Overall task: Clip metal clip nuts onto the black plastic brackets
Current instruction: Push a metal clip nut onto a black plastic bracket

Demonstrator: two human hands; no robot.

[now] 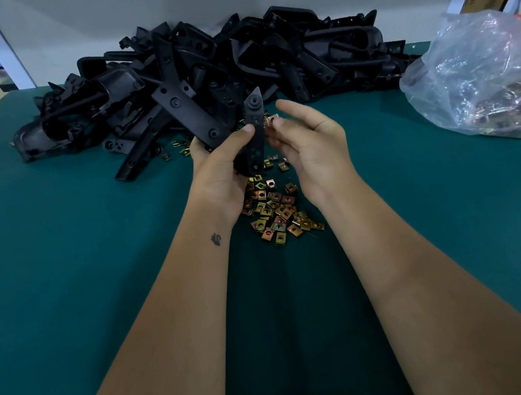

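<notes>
The lower end of the long black plastic bracket is hidden inside the left hand. The small metal clip nut at the right hand fingertips is too small and blurred to make out. The crinkled clear plastic bag at the green tabletop's right edge is cut off by the picture's edge; its contents blur together. Both forearms run out of the bottom edge.

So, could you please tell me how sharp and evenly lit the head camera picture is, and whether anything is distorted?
Head view: the clip nuts and both forearms are fairly sharp; the bracket in the left hand is dark, its detail hard to read; the plastic bag shows glare; the table edge bows from wide-angle distortion; the cartons at the corners are blurred.
</notes>
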